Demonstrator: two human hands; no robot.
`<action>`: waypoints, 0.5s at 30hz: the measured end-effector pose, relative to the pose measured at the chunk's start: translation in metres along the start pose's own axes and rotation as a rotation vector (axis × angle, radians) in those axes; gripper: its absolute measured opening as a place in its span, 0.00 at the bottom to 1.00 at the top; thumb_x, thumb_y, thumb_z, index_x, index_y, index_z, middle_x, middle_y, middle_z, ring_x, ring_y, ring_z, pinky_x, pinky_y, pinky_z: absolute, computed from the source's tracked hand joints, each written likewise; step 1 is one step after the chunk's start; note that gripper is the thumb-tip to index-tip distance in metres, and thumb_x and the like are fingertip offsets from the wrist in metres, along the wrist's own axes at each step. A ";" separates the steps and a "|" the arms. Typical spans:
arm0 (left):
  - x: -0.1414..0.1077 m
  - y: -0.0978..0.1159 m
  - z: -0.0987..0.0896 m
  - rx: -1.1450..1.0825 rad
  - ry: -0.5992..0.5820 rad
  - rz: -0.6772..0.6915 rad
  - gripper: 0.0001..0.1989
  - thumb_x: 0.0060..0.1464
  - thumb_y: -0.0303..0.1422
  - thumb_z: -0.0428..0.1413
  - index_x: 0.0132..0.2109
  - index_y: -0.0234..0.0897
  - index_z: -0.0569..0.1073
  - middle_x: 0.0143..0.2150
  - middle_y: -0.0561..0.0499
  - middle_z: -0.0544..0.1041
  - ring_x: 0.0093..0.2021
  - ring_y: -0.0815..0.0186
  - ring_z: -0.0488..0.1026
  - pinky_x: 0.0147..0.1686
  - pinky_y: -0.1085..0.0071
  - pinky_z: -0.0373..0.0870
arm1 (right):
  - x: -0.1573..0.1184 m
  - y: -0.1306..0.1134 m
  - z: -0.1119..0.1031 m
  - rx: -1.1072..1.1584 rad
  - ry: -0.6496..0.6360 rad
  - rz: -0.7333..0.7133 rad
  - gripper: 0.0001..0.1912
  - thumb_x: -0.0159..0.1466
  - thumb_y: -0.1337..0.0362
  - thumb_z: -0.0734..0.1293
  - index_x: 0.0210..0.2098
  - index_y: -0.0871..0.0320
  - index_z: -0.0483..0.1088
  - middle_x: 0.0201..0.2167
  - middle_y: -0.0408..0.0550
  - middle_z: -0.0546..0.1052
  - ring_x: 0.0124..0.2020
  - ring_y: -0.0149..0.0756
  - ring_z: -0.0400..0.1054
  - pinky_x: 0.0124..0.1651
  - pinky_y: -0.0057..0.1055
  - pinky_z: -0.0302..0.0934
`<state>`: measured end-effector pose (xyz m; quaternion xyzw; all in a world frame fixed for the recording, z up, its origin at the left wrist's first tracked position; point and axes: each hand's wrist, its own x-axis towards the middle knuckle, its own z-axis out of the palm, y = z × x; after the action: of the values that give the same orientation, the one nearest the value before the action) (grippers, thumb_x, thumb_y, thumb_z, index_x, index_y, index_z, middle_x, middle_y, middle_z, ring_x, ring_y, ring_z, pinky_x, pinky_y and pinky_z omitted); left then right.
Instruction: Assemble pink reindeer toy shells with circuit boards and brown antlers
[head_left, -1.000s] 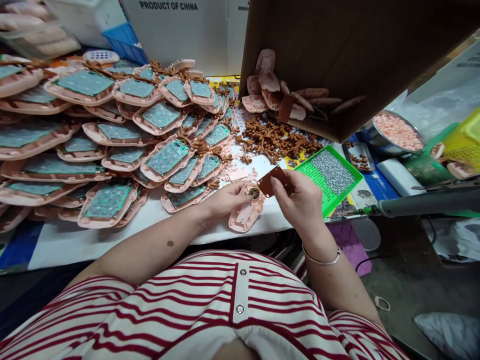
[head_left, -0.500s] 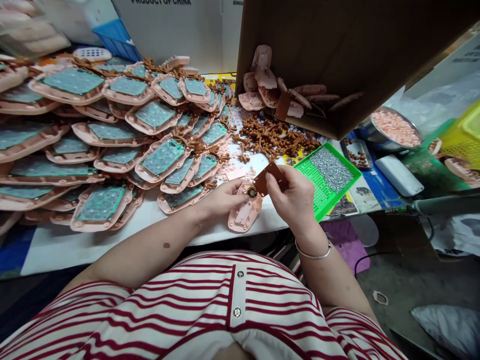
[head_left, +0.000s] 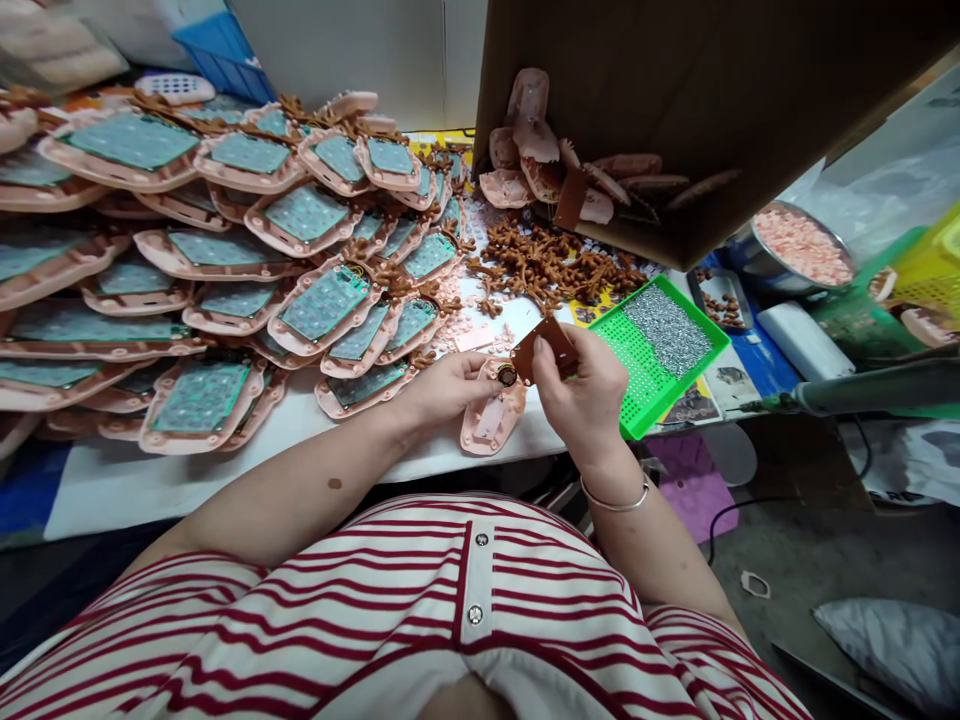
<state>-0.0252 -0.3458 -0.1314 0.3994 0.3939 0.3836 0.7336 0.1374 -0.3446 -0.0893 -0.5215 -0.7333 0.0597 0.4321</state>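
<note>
A pink plastic shell half [head_left: 491, 425] lies at the table's front edge, its inside facing up. My left hand [head_left: 454, 388] is at its upper end, thumb and fingers closed at a small round black speaker [head_left: 507, 374] with thin wires. In my right hand [head_left: 589, 385] is a brown circuit board [head_left: 541, 350], pinched between thumb and fingers beside the speaker. The board is tilted just above the shell, and my right fingers hide its right part.
Stacked pink shells with green circuit boards [head_left: 319, 303] fill the left. Brown plastic pieces [head_left: 551, 262] are heaped behind my hands. To the right are a green tray [head_left: 637, 425] of screws, a metal bowl [head_left: 742, 245] of pink bits and a powered screwdriver [head_left: 847, 388]. A cardboard box [head_left: 645, 90] holds shells.
The view has shifted slightly. Both hands keep nearly the same hold, with the brown circuit board still beside the speaker.
</note>
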 end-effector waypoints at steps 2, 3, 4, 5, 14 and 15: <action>0.000 0.001 0.002 -0.017 0.014 0.000 0.13 0.41 0.35 0.68 0.33 0.33 0.77 0.30 0.51 0.78 0.29 0.68 0.71 0.34 0.71 0.65 | -0.002 0.003 0.000 0.039 0.004 0.013 0.07 0.66 0.62 0.64 0.39 0.56 0.74 0.30 0.47 0.76 0.30 0.34 0.67 0.36 0.34 0.63; 0.000 0.002 0.002 -0.025 0.018 0.002 0.13 0.41 0.34 0.68 0.33 0.32 0.77 0.29 0.52 0.77 0.28 0.69 0.71 0.34 0.71 0.65 | -0.003 0.004 0.000 0.062 -0.016 -0.005 0.08 0.66 0.62 0.64 0.41 0.55 0.74 0.30 0.47 0.77 0.30 0.33 0.67 0.36 0.34 0.64; 0.000 0.003 0.002 -0.034 0.020 0.002 0.11 0.41 0.33 0.67 0.32 0.32 0.76 0.28 0.52 0.77 0.27 0.69 0.71 0.33 0.72 0.64 | -0.004 0.006 0.001 0.085 -0.040 -0.035 0.08 0.67 0.62 0.65 0.42 0.55 0.75 0.31 0.47 0.77 0.30 0.33 0.68 0.36 0.34 0.65; 0.000 0.004 0.001 -0.045 0.022 -0.003 0.10 0.40 0.32 0.66 0.31 0.32 0.76 0.27 0.53 0.76 0.27 0.70 0.70 0.32 0.72 0.64 | -0.005 0.007 0.002 0.106 -0.062 -0.075 0.08 0.67 0.63 0.65 0.43 0.54 0.75 0.33 0.47 0.78 0.31 0.33 0.69 0.36 0.33 0.66; 0.003 0.006 -0.005 -0.022 0.024 -0.014 0.07 0.41 0.29 0.62 0.32 0.32 0.75 0.26 0.54 0.75 0.26 0.70 0.70 0.30 0.73 0.65 | -0.013 0.024 0.005 0.230 -0.050 -0.220 0.14 0.64 0.69 0.69 0.49 0.51 0.75 0.39 0.45 0.82 0.35 0.31 0.75 0.37 0.31 0.70; 0.003 0.006 -0.005 -0.017 0.023 -0.010 0.09 0.41 0.29 0.63 0.33 0.32 0.75 0.27 0.54 0.76 0.27 0.69 0.71 0.32 0.73 0.66 | -0.013 0.024 0.004 0.236 -0.060 -0.212 0.13 0.64 0.69 0.69 0.48 0.51 0.75 0.40 0.45 0.82 0.36 0.31 0.75 0.37 0.31 0.71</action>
<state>-0.0303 -0.3394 -0.1284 0.3867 0.4007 0.3879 0.7344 0.1525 -0.3431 -0.1118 -0.3845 -0.7848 0.1152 0.4722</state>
